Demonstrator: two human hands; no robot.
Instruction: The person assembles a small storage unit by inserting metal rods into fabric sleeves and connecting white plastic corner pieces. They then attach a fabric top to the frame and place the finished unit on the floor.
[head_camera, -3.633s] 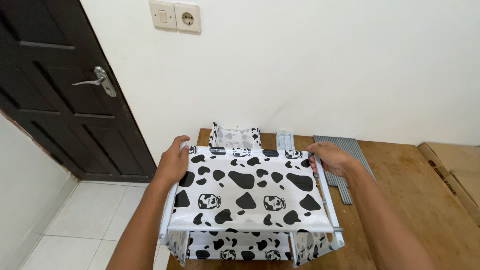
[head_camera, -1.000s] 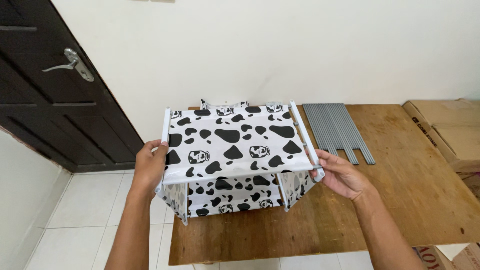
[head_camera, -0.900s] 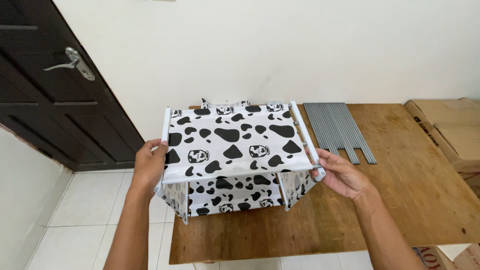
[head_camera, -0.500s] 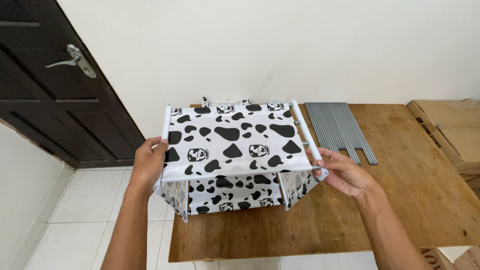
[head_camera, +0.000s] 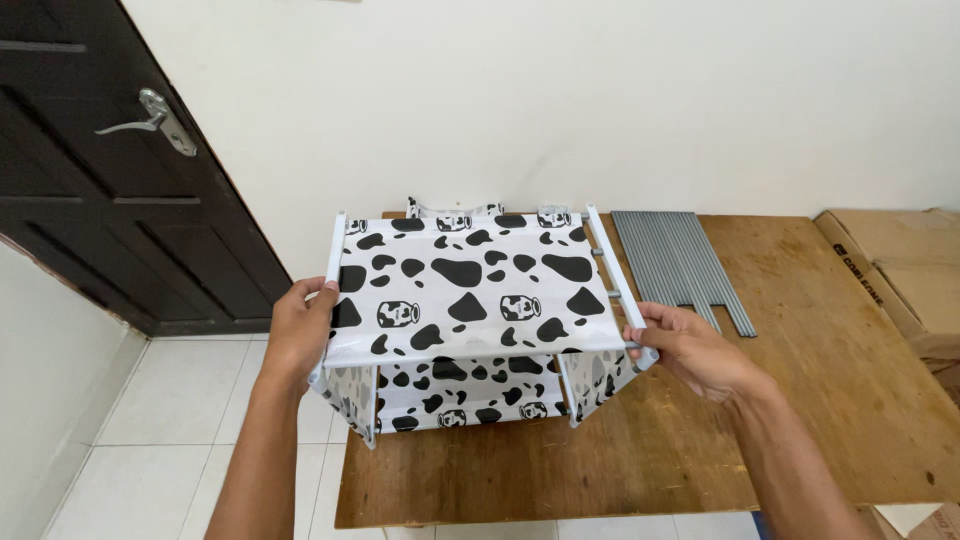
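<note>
On the desk (head_camera: 800, 420) I count one cow-print shelf (head_camera: 470, 290), white with black blotches, standing near the left edge (white poles along both sides). My left hand (head_camera: 300, 335) grips its left pole, my right hand (head_camera: 690, 350) pinches the right front corner. One bundle of grey rods (head_camera: 680, 265) lies just beside it.

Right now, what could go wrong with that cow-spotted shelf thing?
The cow-print shelf juts past the wooden table edge on the left, so it might tip off if the left hand lets go. The right hand grips one corner only; a rod could pop loose. The grey rods might roll if bumped.
</note>
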